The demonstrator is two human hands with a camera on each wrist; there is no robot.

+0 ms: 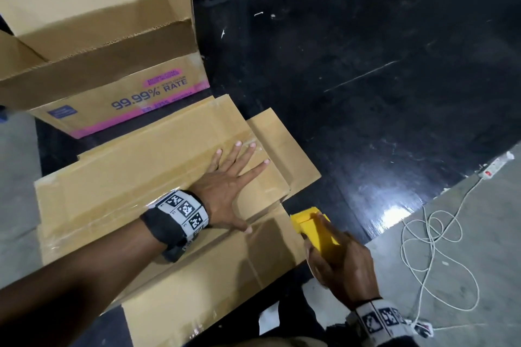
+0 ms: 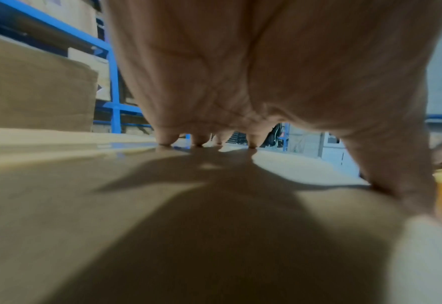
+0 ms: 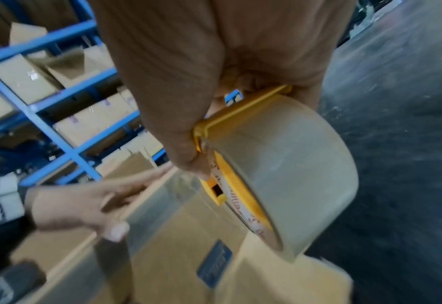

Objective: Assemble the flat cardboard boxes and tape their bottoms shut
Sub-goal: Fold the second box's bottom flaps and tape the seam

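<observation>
**Left palm flat on the box, tape dispenser in the right**

On the dark floor (image 1: 352, 70) sits the cardboard box (image 1: 118, 177), turned with its folded bottom flaps facing up. A glossy strip of clear tape (image 3: 147, 209) runs along the seam between them. The left hand (image 1: 228, 183) lies spread wide on these flaps, fingers straight and fanned, the thumb near the box edge closest to the person; the left wrist view shows the fingertips (image 2: 165, 137) touching the cardboard. The right hand (image 1: 341, 259) is just beside the box's right edge, its fingers wrapped around a yellow tape dispenser (image 1: 313, 228) that carries a roll of clear tape (image 3: 290, 174); whether the tape on the box still joins the roll is unclear in the blur. Behind the box stands a printed carton (image 1: 127, 98) with pink bands, and an open-flapped box (image 1: 93, 17) rests on it. Blue shelving (image 3: 59, 131) holds more cartons. A white cable (image 1: 434, 248) lies coiled on the grey floor at right.
</observation>
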